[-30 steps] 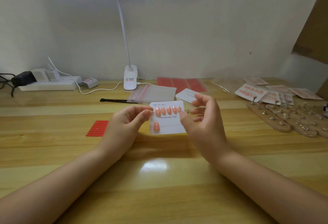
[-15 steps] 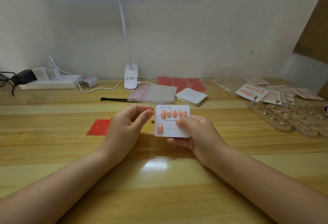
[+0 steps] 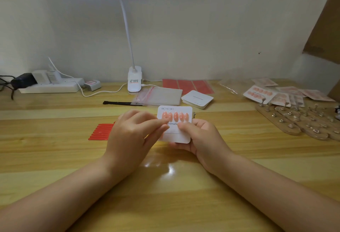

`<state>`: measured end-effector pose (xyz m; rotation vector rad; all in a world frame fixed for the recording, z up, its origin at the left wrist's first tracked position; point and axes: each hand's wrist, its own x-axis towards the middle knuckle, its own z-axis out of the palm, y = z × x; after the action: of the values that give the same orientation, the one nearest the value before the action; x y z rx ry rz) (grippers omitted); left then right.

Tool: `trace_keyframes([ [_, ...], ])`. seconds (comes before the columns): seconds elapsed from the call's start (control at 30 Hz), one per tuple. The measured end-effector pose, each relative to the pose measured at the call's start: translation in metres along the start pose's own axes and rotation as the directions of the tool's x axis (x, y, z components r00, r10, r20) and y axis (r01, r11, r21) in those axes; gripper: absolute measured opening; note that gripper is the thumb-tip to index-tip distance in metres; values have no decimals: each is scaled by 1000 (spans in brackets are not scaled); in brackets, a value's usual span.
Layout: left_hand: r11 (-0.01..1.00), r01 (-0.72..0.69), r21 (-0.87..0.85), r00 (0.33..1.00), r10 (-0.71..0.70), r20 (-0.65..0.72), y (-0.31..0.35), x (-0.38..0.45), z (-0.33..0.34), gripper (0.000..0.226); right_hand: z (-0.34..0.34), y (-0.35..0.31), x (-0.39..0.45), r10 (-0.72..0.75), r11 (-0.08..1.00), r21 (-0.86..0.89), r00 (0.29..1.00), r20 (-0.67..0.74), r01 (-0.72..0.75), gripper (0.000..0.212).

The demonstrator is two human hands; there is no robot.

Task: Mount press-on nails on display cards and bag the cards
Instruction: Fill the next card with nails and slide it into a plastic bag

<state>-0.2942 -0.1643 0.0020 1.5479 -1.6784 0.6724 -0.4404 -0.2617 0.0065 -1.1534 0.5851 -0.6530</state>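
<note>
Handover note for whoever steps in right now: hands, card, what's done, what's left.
Right hand grips the display card from below, thumb on its face.
Left hand has straight fingers reaching over the card's left edge.
Done: five peach nails fill the top row; bagged cards lie far right.
Left: the card's lower row, then bag it. Zip bags and blank cards sit behind; nail stands right.

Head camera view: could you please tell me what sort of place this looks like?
Probably a small home craft desk for packing press-on nails: a clip-on desk lamp, bagged nail cards and a stack of blank cards.
</note>
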Motion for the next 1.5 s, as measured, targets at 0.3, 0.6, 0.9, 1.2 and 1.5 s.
trace_keyframes([
  [0.3, 997, -34, 64, 999, 34, 6, -5, -1, 2, 24, 1, -1, -2, -18, 995, 99, 995, 101, 8, 19],
  [0.6, 998, -42, 35, 999, 41, 32, -4, -3, 0, 22, 0, -2, -3, -2, 989, 148, 993, 116, -15, 21],
  [0.9, 997, 42, -61, 998, -39, 39, -1, -2, -2, 27, -1, -2, -1, -3, 988, 154, 994, 113, -15, 23],
  [1.2, 1000, 7, -13, 999, -6, 49, 0, -1, -2, 20, -1, -2, 0, -4, 988, 156, 993, 115, -15, 22],
  [1.5, 999, -32, 18, 999, 31, 30, -3, -2, 0, 20, 0, -1, 0, -8, 988, 152, 995, 97, -7, 18],
])
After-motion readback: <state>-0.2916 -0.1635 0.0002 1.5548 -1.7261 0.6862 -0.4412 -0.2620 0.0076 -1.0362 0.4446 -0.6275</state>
